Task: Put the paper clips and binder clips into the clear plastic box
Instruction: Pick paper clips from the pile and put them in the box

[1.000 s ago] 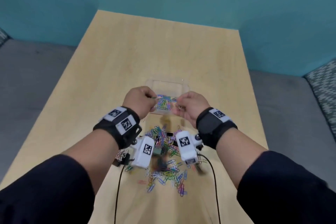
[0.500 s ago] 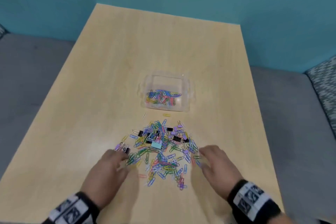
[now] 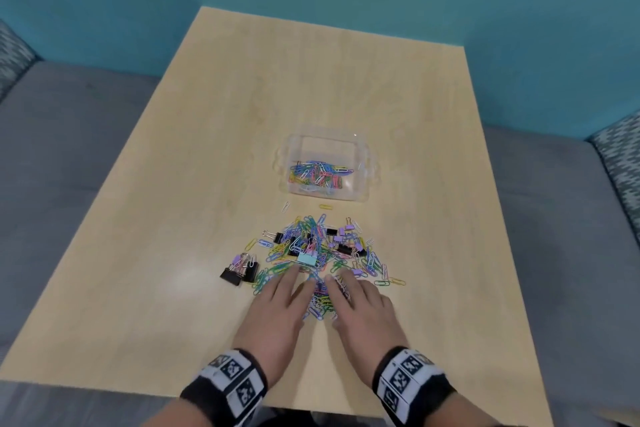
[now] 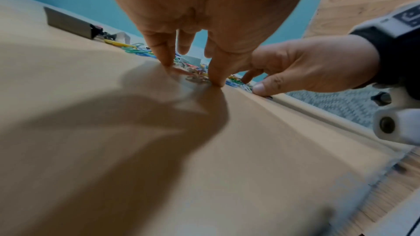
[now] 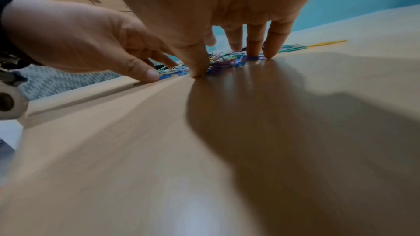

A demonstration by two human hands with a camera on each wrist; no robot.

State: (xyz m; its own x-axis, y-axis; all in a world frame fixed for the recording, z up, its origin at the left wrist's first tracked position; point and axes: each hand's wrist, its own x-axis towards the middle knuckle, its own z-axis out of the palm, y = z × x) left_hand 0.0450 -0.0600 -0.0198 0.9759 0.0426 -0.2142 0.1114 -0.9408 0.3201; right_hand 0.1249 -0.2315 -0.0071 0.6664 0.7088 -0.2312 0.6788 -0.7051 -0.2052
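left hand [image 3: 277, 308] flat on paper clips [image 3: 322, 300] | right hand [image 3: 363, 308] same, fingers spread

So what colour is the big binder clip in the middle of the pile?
Light blue binder clip, clearest in the head view.

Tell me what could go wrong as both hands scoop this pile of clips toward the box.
1. Left hand and right hand only bracket the near part of the pile; clips may slip out between the fingers.
2. The binder clips lie outside the left hand and could be left behind.
3. Two loose paper clips by the box may be missed.
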